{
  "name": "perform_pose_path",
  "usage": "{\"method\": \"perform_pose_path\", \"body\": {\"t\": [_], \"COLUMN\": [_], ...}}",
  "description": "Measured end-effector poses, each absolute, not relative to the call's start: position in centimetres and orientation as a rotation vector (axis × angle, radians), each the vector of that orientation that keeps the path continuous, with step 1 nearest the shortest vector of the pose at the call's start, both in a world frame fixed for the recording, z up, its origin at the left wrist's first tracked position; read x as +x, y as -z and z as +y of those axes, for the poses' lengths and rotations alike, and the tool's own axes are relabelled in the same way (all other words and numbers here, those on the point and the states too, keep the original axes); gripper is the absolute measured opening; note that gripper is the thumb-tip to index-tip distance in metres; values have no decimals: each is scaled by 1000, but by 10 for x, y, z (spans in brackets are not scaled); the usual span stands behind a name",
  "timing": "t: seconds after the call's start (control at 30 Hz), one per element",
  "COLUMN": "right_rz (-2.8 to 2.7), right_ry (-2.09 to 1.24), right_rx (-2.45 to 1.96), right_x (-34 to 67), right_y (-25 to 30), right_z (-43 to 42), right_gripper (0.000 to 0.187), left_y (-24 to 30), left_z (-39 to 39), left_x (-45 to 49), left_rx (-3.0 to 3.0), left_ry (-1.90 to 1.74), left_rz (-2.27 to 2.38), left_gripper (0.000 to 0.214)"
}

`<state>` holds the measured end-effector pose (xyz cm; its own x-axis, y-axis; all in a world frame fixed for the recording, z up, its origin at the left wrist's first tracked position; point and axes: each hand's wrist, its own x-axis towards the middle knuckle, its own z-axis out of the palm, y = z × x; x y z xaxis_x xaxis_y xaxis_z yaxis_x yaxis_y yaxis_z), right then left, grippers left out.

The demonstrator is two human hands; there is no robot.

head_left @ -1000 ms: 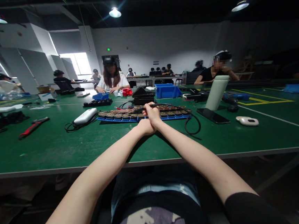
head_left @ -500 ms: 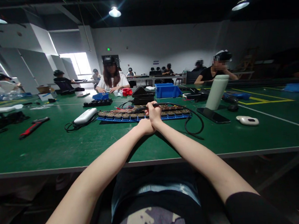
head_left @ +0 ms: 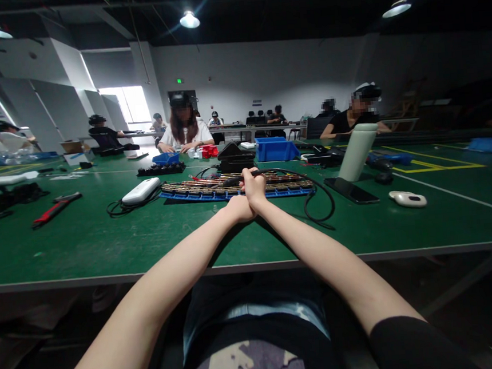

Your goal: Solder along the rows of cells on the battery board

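Observation:
My right hand (head_left: pixel 255 187) is closed around the black handle of a soldering iron (head_left: pixel 233 180), held like a pen with its tip end toward the left. Its black cord (head_left: pixel 332 200) loops over the table on the right. Beneath the iron lies a long, slightly curved blue panel (head_left: pixel 195 198) carrying several rows of gold and reddish strips, perhaps circuit boards. My left hand (head_left: pixel 239 208) rests at the panel's near edge, against the right wrist. Its fingers are tucked out of sight, so I cannot see whether they grip anything.
On the green table (head_left: pixel 104 243) lie a white power bank (head_left: pixel 141 191) with a cable, red-handled pliers (head_left: pixel 54 210), a phone (head_left: pixel 351 190) and a beige device (head_left: pixel 407 199). A pale green bottle (head_left: pixel 357 152) stands on the right. Behind are a blue bin (head_left: pixel 275 149) and seated people.
The soldering iron and my right hand have shifted very slightly over the panel. My left hand stays where it was.

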<state>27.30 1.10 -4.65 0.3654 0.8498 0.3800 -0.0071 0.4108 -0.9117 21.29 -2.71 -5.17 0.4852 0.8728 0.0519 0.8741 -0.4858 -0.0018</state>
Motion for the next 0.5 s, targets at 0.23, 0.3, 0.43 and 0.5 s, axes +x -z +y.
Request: {"method": "perform_pose_path", "body": {"t": [0.23, 0.3, 0.43, 0.5], "right_rz": [-1025, -1021, -1020, -1024], "right_ry": [-665, -660, -650, -644], "right_rx": [-1031, -1039, -1035, -1023], "right_x": [273, 273, 273, 273], "right_y": [51, 51, 53, 54], "right_z": [19, 20, 21, 22], "right_gripper": [19, 19, 19, 20], "left_y": [53, 53, 53, 52], "left_z": [-26, -26, -26, -27], "left_x": [214, 214, 213, 213], "left_rx": [-2649, -2641, -2652, -2660], "left_ry": [71, 71, 68, 64], "left_rz": [-1584, -1593, -1579, -1572], "left_gripper": [40, 40, 40, 41]}}
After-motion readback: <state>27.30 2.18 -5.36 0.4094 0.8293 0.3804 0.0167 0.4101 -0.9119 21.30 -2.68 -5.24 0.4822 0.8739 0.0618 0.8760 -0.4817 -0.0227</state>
